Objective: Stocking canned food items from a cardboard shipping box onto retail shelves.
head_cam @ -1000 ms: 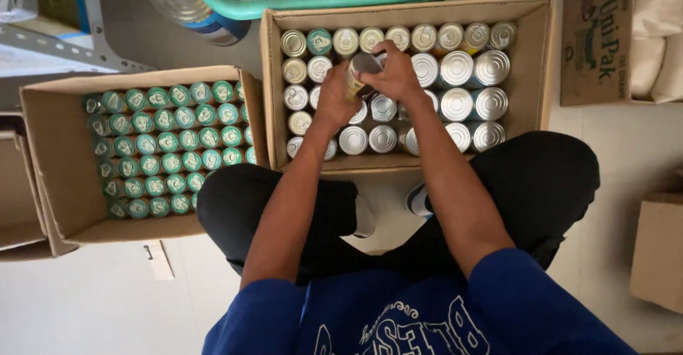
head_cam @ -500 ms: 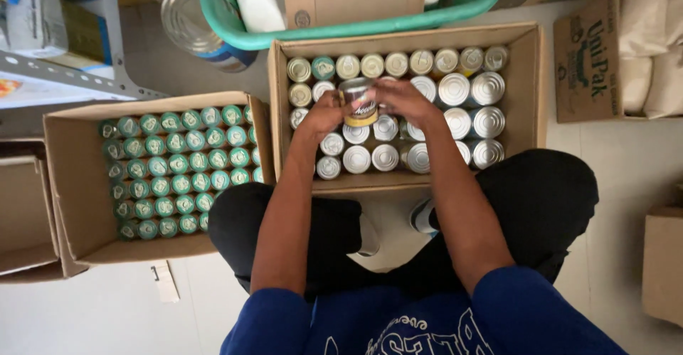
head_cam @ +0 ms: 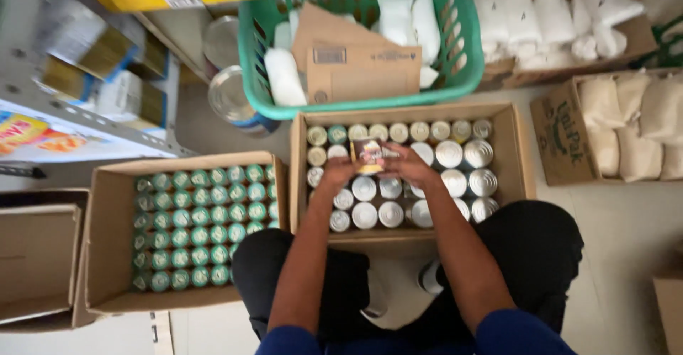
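Left hand (head_cam: 337, 172) and right hand (head_cam: 404, 164) pinching a small brown-labelled metal can (head_cam: 367, 155) between curled fingers, above an open cardboard box of silver-topped cans (head_cam: 514, 157), green plastic basket (head_cam: 466, 49) behind

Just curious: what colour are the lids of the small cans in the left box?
Green, seen in the head view: rows of small cans with green lids.

Green basket (head_cam: 469, 77) just beyond box (head_cam: 516, 156)

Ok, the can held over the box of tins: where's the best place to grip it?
By its round side wall, one hand from each side, as the left hand and right hand have the can now; it lies tilted, label up, so its ends give less hold.
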